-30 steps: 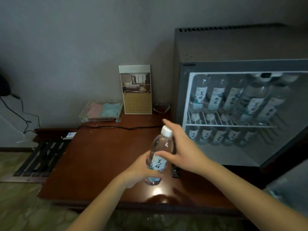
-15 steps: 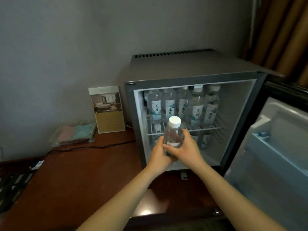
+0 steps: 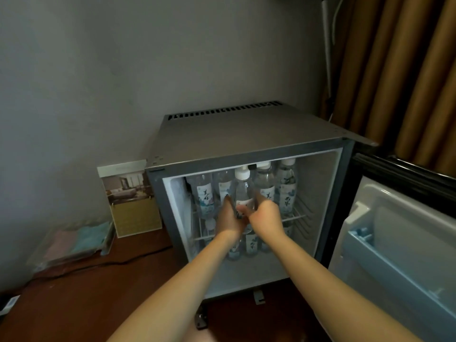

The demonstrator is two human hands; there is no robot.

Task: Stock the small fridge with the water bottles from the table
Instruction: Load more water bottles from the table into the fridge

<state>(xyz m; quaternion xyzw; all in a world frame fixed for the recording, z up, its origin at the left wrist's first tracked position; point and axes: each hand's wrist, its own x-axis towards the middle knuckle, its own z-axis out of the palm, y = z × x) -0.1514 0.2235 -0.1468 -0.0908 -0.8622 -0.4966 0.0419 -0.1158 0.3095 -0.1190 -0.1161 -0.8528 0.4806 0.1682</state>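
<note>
The fridge (image 3: 246, 134) stands on the table (image 3: 74, 292), door (image 3: 394, 243) open at right. Shelf bottles (image 3: 286, 191) stand directly behind. The left hand (image 3: 228, 218) and right hand (image 3: 266, 215) grip one upright bottle (image 3: 243, 191) over the upper shelf front, deeper inside than 0.5 s earlier.

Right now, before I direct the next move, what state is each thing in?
Small grey fridge: open.
Its black-edged door: swung wide to the right.
Clear white-capped water bottle: upright, held at the upper wire shelf.
Left hand: grips the bottle.
Right hand: grips the bottle.
Stocked bottles on both shelves: standing upright.
</note>
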